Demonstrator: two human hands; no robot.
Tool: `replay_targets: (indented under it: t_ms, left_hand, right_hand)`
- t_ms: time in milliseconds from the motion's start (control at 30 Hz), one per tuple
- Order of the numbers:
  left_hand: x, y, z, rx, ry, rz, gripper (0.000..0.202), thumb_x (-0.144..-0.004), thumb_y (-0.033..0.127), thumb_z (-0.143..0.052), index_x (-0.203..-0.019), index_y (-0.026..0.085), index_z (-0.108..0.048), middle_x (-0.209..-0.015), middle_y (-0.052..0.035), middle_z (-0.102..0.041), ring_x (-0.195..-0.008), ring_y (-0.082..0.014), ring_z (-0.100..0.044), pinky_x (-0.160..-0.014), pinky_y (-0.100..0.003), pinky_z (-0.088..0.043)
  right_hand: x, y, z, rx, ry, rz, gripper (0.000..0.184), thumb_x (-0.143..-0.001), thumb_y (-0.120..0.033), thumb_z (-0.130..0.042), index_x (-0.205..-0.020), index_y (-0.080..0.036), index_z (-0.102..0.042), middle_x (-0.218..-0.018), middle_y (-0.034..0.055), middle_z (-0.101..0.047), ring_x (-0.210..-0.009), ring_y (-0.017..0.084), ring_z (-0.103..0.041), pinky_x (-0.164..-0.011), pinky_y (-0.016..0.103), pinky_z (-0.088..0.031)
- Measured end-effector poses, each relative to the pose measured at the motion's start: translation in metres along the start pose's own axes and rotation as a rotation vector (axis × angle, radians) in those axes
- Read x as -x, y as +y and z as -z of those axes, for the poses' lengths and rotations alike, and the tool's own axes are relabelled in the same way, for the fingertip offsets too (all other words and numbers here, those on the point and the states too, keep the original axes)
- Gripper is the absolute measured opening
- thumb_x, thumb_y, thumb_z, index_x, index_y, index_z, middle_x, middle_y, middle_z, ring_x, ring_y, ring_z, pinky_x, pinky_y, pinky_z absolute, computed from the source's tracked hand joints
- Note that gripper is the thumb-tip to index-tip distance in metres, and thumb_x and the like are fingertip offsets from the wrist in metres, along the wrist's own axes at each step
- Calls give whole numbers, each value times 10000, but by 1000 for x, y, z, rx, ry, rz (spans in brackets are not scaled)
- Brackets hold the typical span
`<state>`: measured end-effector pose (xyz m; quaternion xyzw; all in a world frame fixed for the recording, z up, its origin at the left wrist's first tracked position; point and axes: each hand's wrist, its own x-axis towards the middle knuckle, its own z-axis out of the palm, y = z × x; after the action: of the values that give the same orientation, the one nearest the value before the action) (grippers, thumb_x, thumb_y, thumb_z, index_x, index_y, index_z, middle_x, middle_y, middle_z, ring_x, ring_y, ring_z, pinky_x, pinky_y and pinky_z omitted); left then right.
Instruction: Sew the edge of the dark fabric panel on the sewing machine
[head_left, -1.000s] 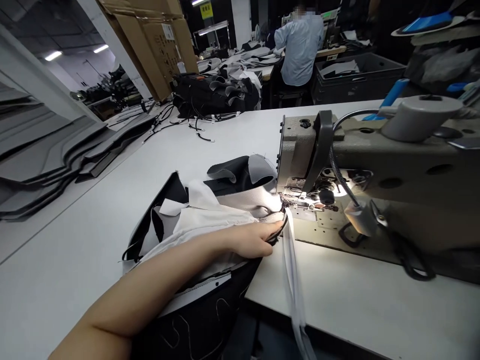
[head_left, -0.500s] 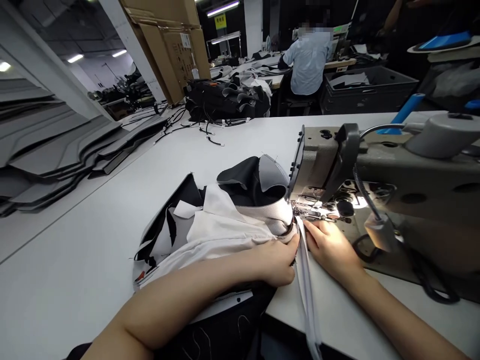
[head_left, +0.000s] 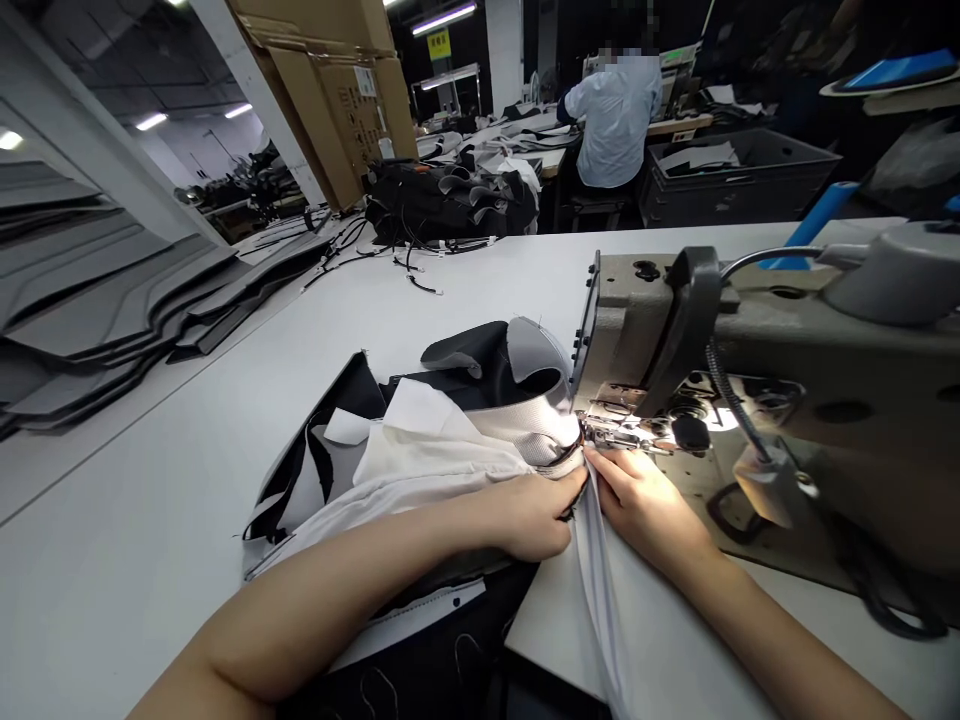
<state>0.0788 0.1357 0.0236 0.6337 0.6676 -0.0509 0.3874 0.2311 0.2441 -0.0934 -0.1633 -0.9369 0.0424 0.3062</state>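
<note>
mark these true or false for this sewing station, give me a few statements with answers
1. The left hand grips the black and white fabric bundle. True.
2. The right hand holds scissors. False: its fingers rest on a white fabric strip beside the foot of the sewing machine.
3. The machine's lamp is off. False: it is lit and shining on the machine.
4. A co-worker sits with their back to the camera. True.
5. Grey panels lie stacked at the left. True.
</note>
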Motion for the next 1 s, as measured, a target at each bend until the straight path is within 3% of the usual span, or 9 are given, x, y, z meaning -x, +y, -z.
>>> replay_targets:
  t_ms: [167,300,400,500,700,800,900,1000]
  left_hand:
    - [-12,4,1,-18,39,13,830,-794,256,-435,-1519,163,-41,-1335,-179,-512,-1145,-326,-563,-876,-391,-494]
    - [-3,19,-2,-153,18,97,868,-798,327,-471,-1514,116,-28,-1177,-198,-608,-1043,-361,-607,-802,-425,-512]
    - [8,24,-3,-194,-33,127,821,-803,275,-464,-1510,108,-82,-1108,-188,-640,-1004,-346,-626,-791,-408,-515]
    - [11,20,-6,-117,-15,97,737,-829,223,-392,-1509,131,-125,-1192,-181,-610,-1078,-323,-602,-860,-402,-503]
    - [-5,14,-7,-13,9,42,769,-812,222,-406,-1513,134,-103,-1396,-180,-452,-1202,-323,-524,-953,-409,-470]
    - [-15,19,-6,-62,14,57,782,-812,218,-405,-1508,79,-77,-1360,-210,-479,-1162,-327,-553,-931,-403,-478]
    - [-21,22,-4,-124,30,100,793,-813,249,-417,-1507,78,-74,-1293,-212,-538,-1114,-343,-580,-874,-416,-499]
    - [-18,21,-3,-176,45,97,805,-824,302,-420,-1506,67,-63,-1195,-207,-604,-1082,-348,-595,-847,-423,-504]
  right_hand:
    - [7,1,-3,-29,8,-77,336,-940,-236,-399,-1180,-87,-582,-1014,123,-624,-899,214,-549,-804,335,-487]
    - [9,5,-5,23,49,-155,310,-925,-236,-416,-1081,-81,-634,-900,114,-620,-819,214,-540,-727,324,-486]
    - [9,3,-4,2,28,-170,304,-924,-255,-424,-1066,-98,-643,-865,100,-613,-786,205,-541,-700,318,-480]
    - [8,-2,-3,-56,15,-191,317,-938,-274,-404,-1100,-119,-628,-909,92,-630,-828,202,-569,-736,310,-479]
    - [5,-4,-4,-114,-1,-222,325,-946,-299,-390,-1094,-165,-647,-889,57,-638,-803,177,-587,-710,281,-460]
    - [3,-5,5,-71,-32,-285,303,-936,-342,-408,-1070,-216,-649,-859,27,-644,-793,181,-605,-651,279,-441]
    - [8,-20,24,-85,-93,-369,251,-904,-404,-455,-968,-232,-627,-698,-8,-609,-634,157,-591,-513,261,-367]
    - [28,-54,42,-90,-128,-269,195,-827,-417,-544,-841,-226,-584,-659,-7,-567,-573,158,-546,-511,264,-349]
